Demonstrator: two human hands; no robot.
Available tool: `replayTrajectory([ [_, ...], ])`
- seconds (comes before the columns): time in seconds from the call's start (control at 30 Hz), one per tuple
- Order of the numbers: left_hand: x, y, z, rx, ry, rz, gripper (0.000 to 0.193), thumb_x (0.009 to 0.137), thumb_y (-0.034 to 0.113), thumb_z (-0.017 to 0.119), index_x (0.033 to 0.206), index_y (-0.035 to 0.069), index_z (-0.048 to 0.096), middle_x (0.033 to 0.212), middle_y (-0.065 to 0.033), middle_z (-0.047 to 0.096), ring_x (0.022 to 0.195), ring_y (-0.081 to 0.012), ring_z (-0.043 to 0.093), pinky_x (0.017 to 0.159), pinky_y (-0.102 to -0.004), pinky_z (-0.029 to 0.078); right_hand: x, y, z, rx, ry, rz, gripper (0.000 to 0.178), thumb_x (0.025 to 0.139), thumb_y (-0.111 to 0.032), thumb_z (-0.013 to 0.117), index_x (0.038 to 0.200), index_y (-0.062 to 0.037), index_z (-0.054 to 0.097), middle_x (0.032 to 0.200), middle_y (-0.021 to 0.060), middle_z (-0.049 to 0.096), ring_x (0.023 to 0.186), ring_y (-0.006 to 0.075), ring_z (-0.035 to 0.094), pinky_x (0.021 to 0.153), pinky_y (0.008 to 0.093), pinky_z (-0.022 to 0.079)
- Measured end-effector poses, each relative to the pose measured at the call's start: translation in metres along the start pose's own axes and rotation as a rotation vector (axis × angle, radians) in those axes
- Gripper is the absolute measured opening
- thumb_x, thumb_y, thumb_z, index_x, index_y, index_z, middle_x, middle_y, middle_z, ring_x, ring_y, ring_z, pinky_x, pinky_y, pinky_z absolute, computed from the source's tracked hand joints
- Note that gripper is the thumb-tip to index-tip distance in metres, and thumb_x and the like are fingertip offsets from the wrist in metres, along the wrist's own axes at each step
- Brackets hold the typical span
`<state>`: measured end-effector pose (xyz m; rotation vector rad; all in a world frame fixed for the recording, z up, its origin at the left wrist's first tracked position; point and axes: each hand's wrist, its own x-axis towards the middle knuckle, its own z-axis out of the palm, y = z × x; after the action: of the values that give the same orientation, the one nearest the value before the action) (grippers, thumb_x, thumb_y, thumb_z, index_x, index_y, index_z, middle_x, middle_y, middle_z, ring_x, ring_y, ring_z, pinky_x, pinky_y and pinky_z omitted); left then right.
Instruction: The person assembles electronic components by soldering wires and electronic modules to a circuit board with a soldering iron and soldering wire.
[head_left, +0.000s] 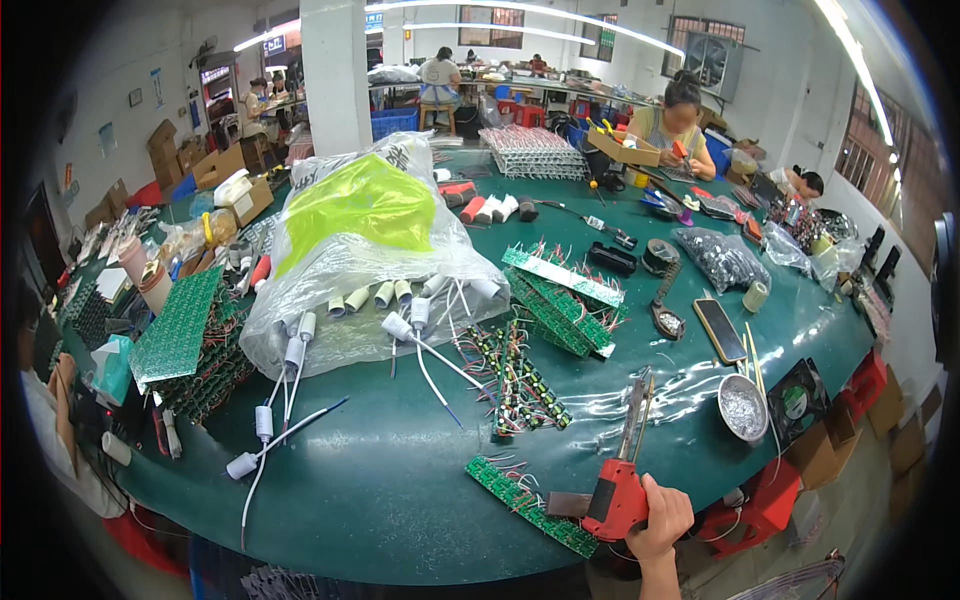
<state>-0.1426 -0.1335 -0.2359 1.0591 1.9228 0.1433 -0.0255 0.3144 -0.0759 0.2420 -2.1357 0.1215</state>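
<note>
My right hand (662, 515), at the front right of the table, is closed around the handle of a red soldering gun (613, 500). Its long metal prongs point up and away from me. Just left of the gun lies a strip of green circuit boards (510, 492) with red and white wires; the gun hides part of it. Farther off are wired boards with yellow-green parts (515, 385) and a pile of green board panels (565, 300). White cylindrical parts with cables (397, 325) spill over a clear plastic bag (265, 325). My left hand is out of view.
A bowl of silvery bits (743, 408), a phone (720, 330) and a black fan (798, 400) lie on the right. Green panels (180, 330) stand at left. One person (670, 130) works across the green table (350, 490); another's arm (62, 395) is at left.
</note>
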Motion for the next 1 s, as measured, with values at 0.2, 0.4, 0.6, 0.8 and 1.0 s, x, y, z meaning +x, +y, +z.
replayTrajectory([
  [0.2, -0.001, 0.007, -0.016, 0.035, 0.035, -0.029, 0.041, 0.089, 0.032, 0.049, 0.074, -0.002, 0.066, 0.076, -0.0185, 0.066, 0.070, -0.0328, 0.065, 0.069, -0.0462, 0.051, 0.001, -0.002, 0.000, 0.019, -0.010, 0.012, 0.042, 0.073, -0.019, 0.067, 0.108, 0.0019, 0.058, 0.073, 0.0118, 0.060, 0.060, 0.0279, 0.057, 0.056, 0.0367, 0.042],
  [0.4, -0.013, 0.013, -0.029, 0.062, 0.072, -0.082, 0.042, 0.090, 0.032, 0.048, 0.073, -0.002, 0.067, 0.075, -0.0192, 0.066, 0.071, -0.0333, 0.065, 0.070, -0.0464, 0.051, 0.002, -0.003, 0.002, 0.001, 0.013, -0.001, 0.042, 0.073, -0.019, 0.067, 0.109, 0.0019, 0.058, 0.073, 0.0117, 0.060, 0.059, 0.0276, 0.056, 0.055, 0.0367, 0.041],
  [0.6, -0.021, 0.025, -0.043, 0.089, 0.115, -0.127, 0.043, 0.090, 0.032, 0.047, 0.073, -0.002, 0.067, 0.075, -0.0200, 0.066, 0.071, -0.0339, 0.065, 0.070, -0.0466, 0.051, -0.003, -0.001, 0.000, 0.001, 0.008, 0.005, 0.042, 0.073, -0.018, 0.068, 0.108, 0.0021, 0.058, 0.072, 0.0114, 0.059, 0.058, 0.0276, 0.055, 0.055, 0.0366, 0.040],
  [0.8, -0.038, 0.041, -0.041, 0.076, 0.166, -0.205, 0.045, 0.091, 0.032, 0.046, 0.073, -0.002, 0.068, 0.075, -0.0207, 0.066, 0.071, -0.0344, 0.066, 0.071, -0.0469, 0.051, -0.003, -0.001, -0.004, 0.018, -0.003, 0.002, 0.042, 0.073, -0.018, 0.068, 0.108, 0.0037, 0.058, 0.073, 0.0123, 0.059, 0.059, 0.0289, 0.056, 0.056, 0.0375, 0.041],
  [1.0, -0.076, 0.089, 0.039, -0.151, 0.190, -0.376, 0.046, 0.091, 0.033, 0.045, 0.073, -0.003, 0.068, 0.074, -0.0215, 0.066, 0.072, -0.0350, 0.066, 0.071, -0.0471, 0.051, -0.013, 0.004, 0.009, 0.044, -0.014, 0.009, 0.046, 0.074, -0.021, 0.071, 0.109, 0.0062, 0.059, 0.084, 0.0162, 0.064, 0.065, 0.0324, 0.058, 0.059, 0.0389, 0.043],
])
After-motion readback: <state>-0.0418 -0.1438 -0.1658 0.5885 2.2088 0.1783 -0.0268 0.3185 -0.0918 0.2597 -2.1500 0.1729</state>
